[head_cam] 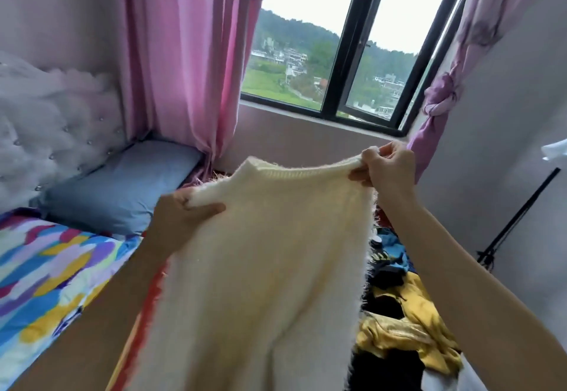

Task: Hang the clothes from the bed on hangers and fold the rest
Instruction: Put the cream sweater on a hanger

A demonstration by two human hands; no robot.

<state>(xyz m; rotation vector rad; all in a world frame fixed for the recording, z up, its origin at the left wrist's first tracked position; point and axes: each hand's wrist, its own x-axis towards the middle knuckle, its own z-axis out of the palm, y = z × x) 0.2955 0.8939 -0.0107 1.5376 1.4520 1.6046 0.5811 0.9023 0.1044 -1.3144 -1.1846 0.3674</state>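
A fluffy cream-white sweater hangs in the air in front of me, held up by its top edge. My left hand pinches its left shoulder. My right hand pinches the ribbed edge at the upper right, a little higher. The sweater hangs down over the bed and hides much of it. To its right a heap of clothes lies on the bed, yellow, black and blue pieces among them. An orange-red cloth edge shows behind the sweater's left side.
The bed has a colourful patterned sheet, a blue pillow and a tufted white headboard. Pink curtains flank a window ahead. A black stand leans by the right wall.
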